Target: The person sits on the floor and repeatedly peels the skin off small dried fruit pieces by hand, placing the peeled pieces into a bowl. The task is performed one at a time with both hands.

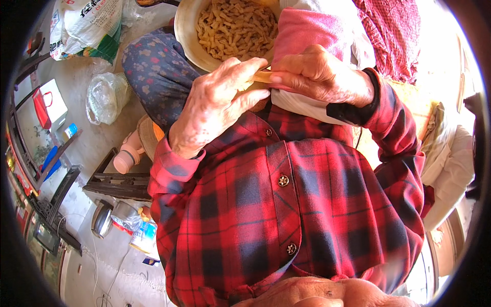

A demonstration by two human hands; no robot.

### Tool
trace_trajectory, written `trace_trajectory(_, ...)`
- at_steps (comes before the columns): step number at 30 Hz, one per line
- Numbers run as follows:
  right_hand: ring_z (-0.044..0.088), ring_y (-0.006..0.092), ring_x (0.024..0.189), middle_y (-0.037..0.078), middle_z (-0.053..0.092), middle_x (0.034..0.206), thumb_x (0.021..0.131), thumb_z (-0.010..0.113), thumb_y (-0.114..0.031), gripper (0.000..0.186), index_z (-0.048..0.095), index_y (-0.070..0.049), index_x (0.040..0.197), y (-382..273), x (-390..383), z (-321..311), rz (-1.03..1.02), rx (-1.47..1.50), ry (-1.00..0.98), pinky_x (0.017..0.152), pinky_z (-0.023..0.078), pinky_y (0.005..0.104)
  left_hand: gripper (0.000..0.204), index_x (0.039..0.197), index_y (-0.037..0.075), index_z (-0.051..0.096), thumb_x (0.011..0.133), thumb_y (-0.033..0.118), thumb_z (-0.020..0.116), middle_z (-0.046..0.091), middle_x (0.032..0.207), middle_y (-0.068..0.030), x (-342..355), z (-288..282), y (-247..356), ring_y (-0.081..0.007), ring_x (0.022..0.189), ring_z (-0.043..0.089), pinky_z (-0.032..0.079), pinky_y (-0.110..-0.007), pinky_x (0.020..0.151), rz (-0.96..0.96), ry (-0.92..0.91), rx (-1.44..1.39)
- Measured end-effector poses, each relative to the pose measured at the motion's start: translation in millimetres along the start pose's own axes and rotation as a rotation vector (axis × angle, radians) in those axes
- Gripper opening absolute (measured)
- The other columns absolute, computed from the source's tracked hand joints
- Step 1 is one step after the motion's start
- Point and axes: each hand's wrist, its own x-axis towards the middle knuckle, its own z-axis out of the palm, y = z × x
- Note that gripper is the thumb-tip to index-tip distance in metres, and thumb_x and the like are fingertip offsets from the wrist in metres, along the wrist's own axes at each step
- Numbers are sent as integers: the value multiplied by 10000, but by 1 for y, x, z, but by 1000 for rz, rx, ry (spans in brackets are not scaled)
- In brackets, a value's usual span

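Observation:
Between my hands is a small flat yellowish strip [262,77], apparently dough, held in front of my chest. My right hand [322,74] pinches one end between thumb and fingers. The fingers and thumb of my left hand [212,105] close around its other end, partly hiding it. Just beyond my hands, a large pale round basin [188,38] holds a heap of short, twisted, light-brown pieces [235,30] that look like dough twists. A dark band circles my right wrist.
A pink and white cloth [309,33] lies over my lap beside the basin. At the left are a clear plastic bag [106,97], a printed white sack [84,28], a pink bottle [128,152] and dark wooden furniture [120,184]. Cords trail over the floor.

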Motion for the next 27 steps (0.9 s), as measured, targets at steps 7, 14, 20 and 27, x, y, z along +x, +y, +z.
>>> trace_trajectory(7, 539, 381, 611, 185, 544, 661, 971, 572, -155, 200, 610, 13, 870, -5, -10, -5, -86, 29, -103, 553, 422, 427, 92, 927, -5, 606, 867, 35, 663, 630, 761, -129, -10, -3, 12, -278, 633, 651, 495, -341, 571, -3, -64, -76)
trace_trajectory(14, 549, 308, 593, 138, 570, 751, 967, 556, -134, 162, 611, 9, 1020, -12, 8, -1, -378, -134, 24, 525, 419, 400, 81, 878, 6, 627, 904, 83, 630, 625, 709, -69, -26, -52, 24, -143, 585, 602, 465, -282, 547, -206, -34, -37)
trace_trajectory(20, 595, 279, 759, 168, 618, 921, 960, 583, -146, 199, 620, -1, 1091, 10, 64, -61, -258, -121, -139, 624, 453, 362, 167, 957, -5, 646, 958, 155, 599, 554, 712, 18, 21, -69, -18, -38, 662, 488, 406, -205, 585, -185, 368, 71)
trace_trajectory(27, 586, 323, 597, 188, 571, 647, 971, 552, -226, 315, 604, 28, 792, 41, 91, -92, -116, -302, 199, 572, 448, 416, 239, 1041, 20, 664, 975, 240, 596, 505, 748, 66, 90, -78, -63, -7, 631, 395, 287, -162, 552, -217, 265, -226)
